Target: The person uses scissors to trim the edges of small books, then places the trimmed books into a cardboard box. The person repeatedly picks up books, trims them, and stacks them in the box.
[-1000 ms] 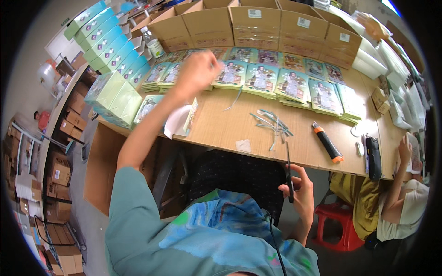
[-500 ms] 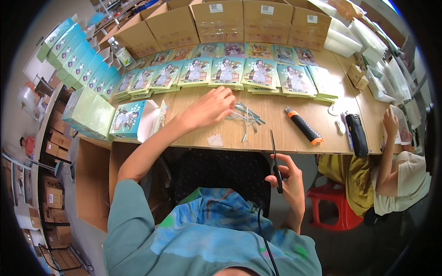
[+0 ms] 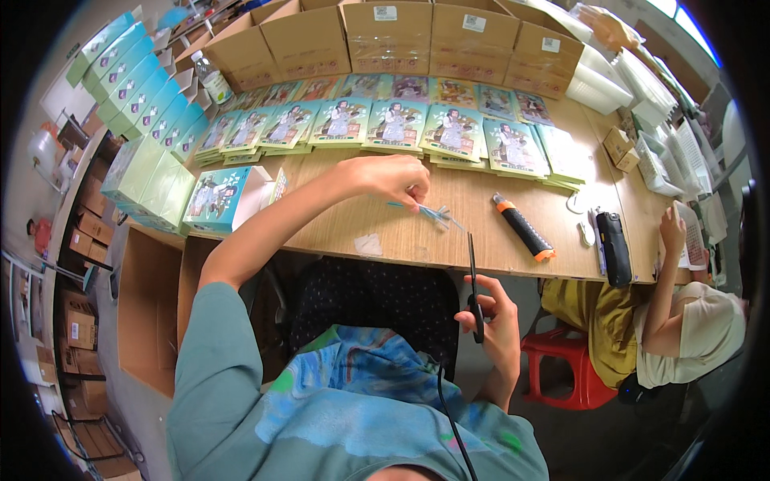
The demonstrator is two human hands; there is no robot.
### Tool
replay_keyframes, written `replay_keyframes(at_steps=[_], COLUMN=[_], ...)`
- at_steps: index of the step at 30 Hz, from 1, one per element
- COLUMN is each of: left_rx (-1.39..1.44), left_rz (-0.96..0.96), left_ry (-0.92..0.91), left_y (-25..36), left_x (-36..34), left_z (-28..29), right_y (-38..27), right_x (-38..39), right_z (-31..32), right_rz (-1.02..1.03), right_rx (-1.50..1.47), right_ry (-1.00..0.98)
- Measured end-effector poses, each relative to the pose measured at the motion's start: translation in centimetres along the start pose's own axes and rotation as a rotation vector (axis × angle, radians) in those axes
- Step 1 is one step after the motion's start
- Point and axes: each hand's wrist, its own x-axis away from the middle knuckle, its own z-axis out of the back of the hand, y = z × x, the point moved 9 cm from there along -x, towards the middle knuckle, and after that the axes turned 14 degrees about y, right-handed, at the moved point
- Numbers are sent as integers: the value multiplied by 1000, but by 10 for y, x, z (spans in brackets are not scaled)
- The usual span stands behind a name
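Over the middle of the table, my left hand (image 3: 395,178) is closed, its fingertips pinched on a small bundle of thin blue and clear strips (image 3: 435,215). The strips' loose ends fan out to the right of the fingers. In front of the table edge, my right hand (image 3: 499,319) grips a pair of scissors (image 3: 479,319) by the black handles. Their narrow blades point away from me, with the tip close to the strips. Whether the blades are parted is hard to see. A scrap of clear plastic (image 3: 368,245) lies left of the strips.
Stacks of illustrated packs (image 3: 395,124) line the table before open cardboard boxes (image 3: 388,44). At left are blue-green boxes (image 3: 213,198) and a bottle (image 3: 212,79). An orange-black utility knife (image 3: 523,228) and a black pouch (image 3: 615,248) lie right. A co-worker (image 3: 682,337) sits beside.
My left hand has moved right and closed on the strips, which were lying spread on the table. The right hand still holds the scissors in nearly the same place.
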Motion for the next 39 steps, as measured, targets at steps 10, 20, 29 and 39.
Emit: replay_keyframes(at_steps=[10, 20, 29, 39], left_rx=[-413, -675, -896, -990], left_rz=[-6, 867, 1738, 731], left_ry=[713, 1566, 1005, 1301], left_y=[46, 70, -4, 79], left_x=[75, 441, 813, 527], left_z=[15, 193, 104, 150], right_y=[11, 8, -17, -23], right_x=[-1, -5, -7, -6], right_z=[3, -30, -55, -73], right_rz=[-29, 65, 168, 130], right_rx=[-102, 11, 109, 117], right_ry=[-12, -108, -179, -229])
